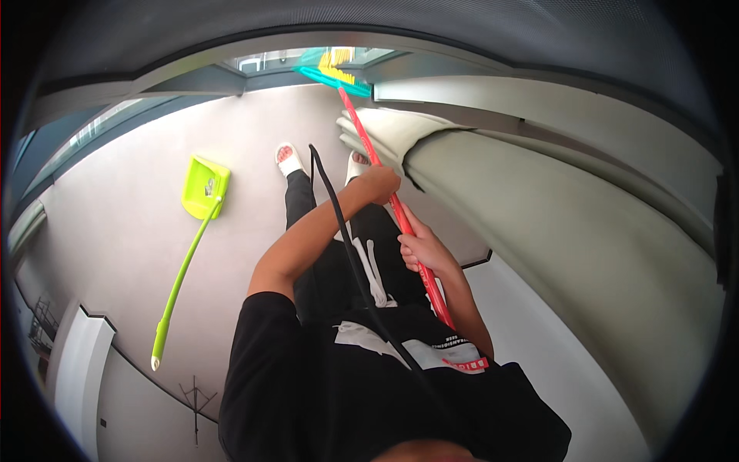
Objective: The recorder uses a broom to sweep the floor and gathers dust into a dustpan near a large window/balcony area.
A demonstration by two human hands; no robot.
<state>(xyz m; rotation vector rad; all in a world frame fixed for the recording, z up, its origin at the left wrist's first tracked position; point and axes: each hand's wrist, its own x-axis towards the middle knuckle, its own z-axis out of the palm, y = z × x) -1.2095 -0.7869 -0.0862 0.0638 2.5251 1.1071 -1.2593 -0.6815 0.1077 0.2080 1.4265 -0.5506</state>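
Observation:
A broom with a red wrapped handle (358,127) runs up and away from my waist. My left hand (382,183) is closed around the handle in front of my legs. Lower down, nearer my body, my right hand (426,247) grips the same handle. At the far end, the teal broom head (323,76) with yellow bristles (338,73) is at the foot of the window. To my left, a lime-green dustpan (199,179) rests on the floor with some small debris (209,186) in it. Its long green handle (183,265) extends back towards me.
A long greenish-grey curtain (554,208) hangs close on my right, its gathered pale hem (392,127) beside the broom handle. A dark-framed window (277,60) borders the floor (115,219) ahead. A black cord (340,222) dangles before my body. A thin dark stand (196,404) is behind left.

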